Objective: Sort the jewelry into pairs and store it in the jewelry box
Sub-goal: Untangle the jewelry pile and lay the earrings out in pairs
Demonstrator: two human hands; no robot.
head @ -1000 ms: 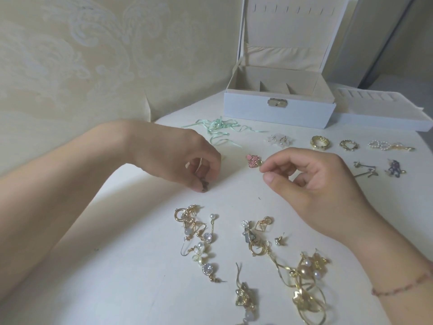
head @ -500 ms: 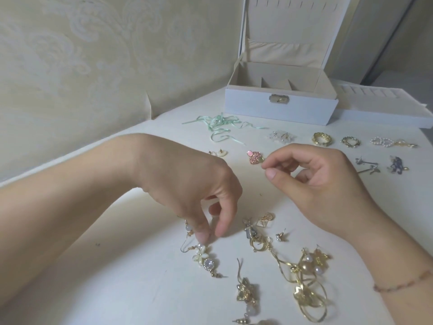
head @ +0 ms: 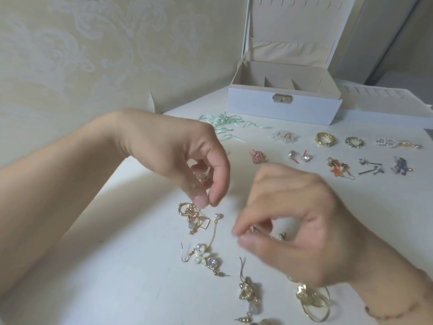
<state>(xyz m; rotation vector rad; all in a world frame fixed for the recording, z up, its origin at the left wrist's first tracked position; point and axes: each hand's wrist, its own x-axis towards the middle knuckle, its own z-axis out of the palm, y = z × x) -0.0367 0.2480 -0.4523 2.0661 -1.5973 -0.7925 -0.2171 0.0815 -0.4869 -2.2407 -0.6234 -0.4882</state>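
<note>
Left hand [head: 187,165] pinches above the gold earring [head: 189,213]; right hand [head: 293,221] pinches a small earring [head: 254,229], probably seeking its match.

A white jewelry box [head: 283,109] with a cream lining and a gold clasp [head: 282,99] sits on a white bench [head: 117,266]. The wall [head: 93,55] is cream with pale swirls. A mint green ribbon [head: 222,120], gold rings [head: 324,138], a pink earring [head: 259,157] and white pearl beads [head: 386,142].
</note>
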